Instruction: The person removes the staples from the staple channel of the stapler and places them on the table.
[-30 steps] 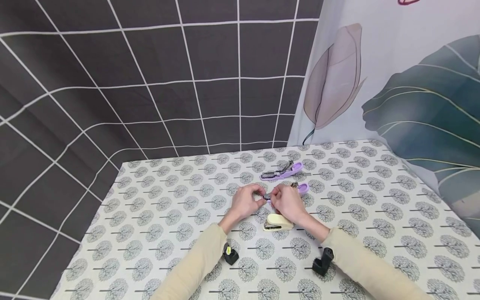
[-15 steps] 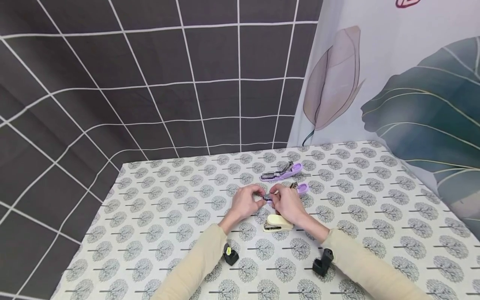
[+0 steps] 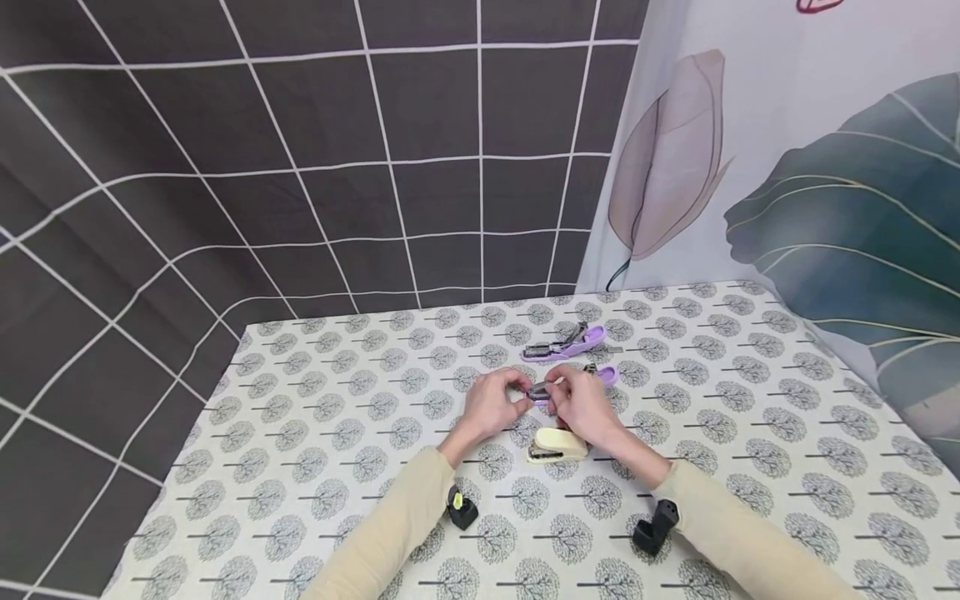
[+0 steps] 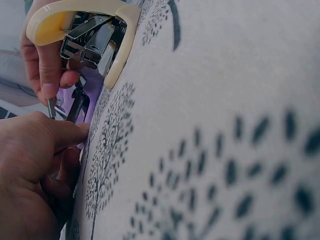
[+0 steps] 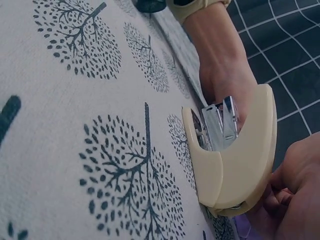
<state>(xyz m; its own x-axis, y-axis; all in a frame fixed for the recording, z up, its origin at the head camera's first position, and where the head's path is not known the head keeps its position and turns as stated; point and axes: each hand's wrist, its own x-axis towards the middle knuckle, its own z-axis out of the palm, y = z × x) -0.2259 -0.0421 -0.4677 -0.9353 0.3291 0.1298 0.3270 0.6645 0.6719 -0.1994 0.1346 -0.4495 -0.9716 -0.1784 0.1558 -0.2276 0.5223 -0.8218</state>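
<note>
An opened purple stapler [image 3: 608, 376] lies on the table between the hands, partly covered by them. The left hand [image 3: 487, 406] holds its front end with thumb and fingers. From the other side the right hand [image 3: 585, 407] pinches a thin metal piece [image 4: 51, 107] over the stapler's metal channel, as the left wrist view shows. Nearer the person stands a cream stapler [image 3: 558, 443], untouched by either hand; in the right wrist view this cream stapler [image 5: 245, 165] hides part of both hands.
A second purple stapler [image 3: 566, 346], also opened, lies just beyond the hands. The table's tree-patterned cloth [image 3: 315, 450] spreads around them. A dark gridded curtain [image 3: 420, 200] hangs behind, with a leaf-print curtain [image 3: 690, 167] to the right.
The right hand and forearm have shifted slightly to the right, showing more of the metal part between the hands. The left hand and the staplers have stayed in place.
</note>
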